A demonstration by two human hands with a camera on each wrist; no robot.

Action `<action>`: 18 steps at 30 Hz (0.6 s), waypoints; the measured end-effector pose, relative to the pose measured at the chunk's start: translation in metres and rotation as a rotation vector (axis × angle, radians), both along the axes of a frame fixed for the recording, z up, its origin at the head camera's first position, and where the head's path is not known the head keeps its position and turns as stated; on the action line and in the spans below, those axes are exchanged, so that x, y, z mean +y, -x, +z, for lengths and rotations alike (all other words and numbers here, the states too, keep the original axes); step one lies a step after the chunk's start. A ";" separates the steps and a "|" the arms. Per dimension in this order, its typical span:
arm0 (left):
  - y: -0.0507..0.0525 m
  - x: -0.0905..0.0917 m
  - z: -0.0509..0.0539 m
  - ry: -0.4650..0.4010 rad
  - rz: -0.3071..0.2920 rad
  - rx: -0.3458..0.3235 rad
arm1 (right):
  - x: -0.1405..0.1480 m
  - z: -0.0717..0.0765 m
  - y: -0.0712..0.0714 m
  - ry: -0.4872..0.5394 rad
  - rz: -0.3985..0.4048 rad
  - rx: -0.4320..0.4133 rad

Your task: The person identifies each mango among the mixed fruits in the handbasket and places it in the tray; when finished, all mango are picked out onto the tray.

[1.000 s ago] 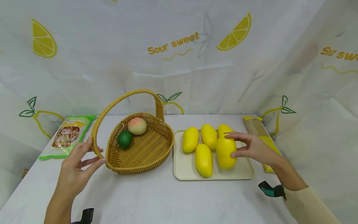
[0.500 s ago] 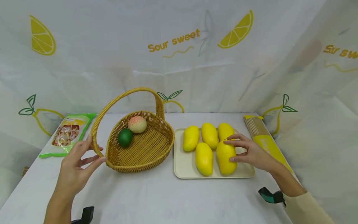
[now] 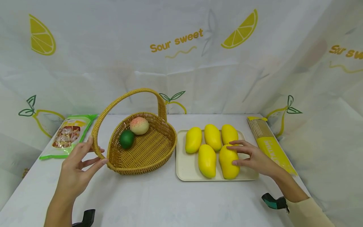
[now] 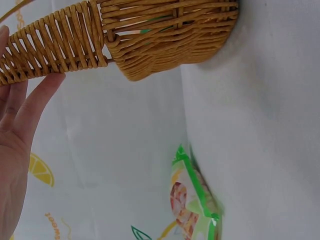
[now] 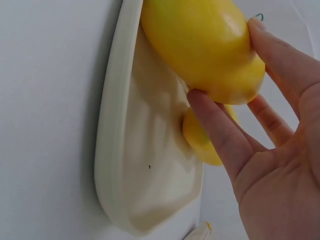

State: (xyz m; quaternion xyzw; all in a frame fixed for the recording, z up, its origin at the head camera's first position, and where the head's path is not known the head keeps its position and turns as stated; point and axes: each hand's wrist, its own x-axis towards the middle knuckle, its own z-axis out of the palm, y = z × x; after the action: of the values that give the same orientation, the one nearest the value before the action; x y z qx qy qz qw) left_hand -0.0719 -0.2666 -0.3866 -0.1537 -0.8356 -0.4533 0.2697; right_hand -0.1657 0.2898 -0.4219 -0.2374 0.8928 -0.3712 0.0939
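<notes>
My left hand [image 3: 77, 168] pinches the wicker basket's handle [image 3: 97, 130] near its left base; the left wrist view shows the fingers [image 4: 42, 95] against the woven handle. The basket [image 3: 150, 171] stands on the table with a peach [image 3: 139, 125] and a dark green fruit [image 3: 126, 139] inside. My right hand [image 3: 253, 156] holds a yellow mango [image 3: 229, 164] by its right end, thumb and fingers on either side. This mango [image 5: 205, 45] lies at the front right of the cream tray [image 3: 187, 175]. Several other mangoes [image 3: 207, 160] lie on the same tray.
A green-edged snack bag [image 3: 68, 137] lies at the left, behind the left hand. To the right of the tray is a yellow packet [image 3: 270, 145] that looks like noodles, partly behind the right arm. A printed curtain [image 3: 175, 72] hangs behind the table.
My right hand has lowered the mango toward the front of the tray, uncovering more of the mango behind it. The left hand and basket have stayed put.
</notes>
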 end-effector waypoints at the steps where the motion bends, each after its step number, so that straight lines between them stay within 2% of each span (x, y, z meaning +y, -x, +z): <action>1: 0.000 0.000 0.000 0.000 0.001 -0.002 | 0.000 0.000 0.000 -0.006 0.001 0.006; 8: -0.001 0.001 0.000 0.001 0.005 0.005 | -0.001 -0.001 0.002 -0.044 0.015 0.030; 13: -0.001 -0.001 -0.002 -0.019 -0.015 0.022 | -0.001 -0.006 0.005 -0.054 0.037 0.072; 18: 0.000 0.000 -0.001 0.003 -0.011 0.015 | -0.002 -0.006 0.004 -0.040 0.049 0.069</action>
State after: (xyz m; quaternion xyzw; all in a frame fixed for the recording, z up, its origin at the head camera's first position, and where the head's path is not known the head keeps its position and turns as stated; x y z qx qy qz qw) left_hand -0.0719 -0.2670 -0.3872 -0.1621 -0.8333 -0.4523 0.2734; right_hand -0.1698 0.2881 -0.4283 -0.2697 0.8967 -0.3425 0.0767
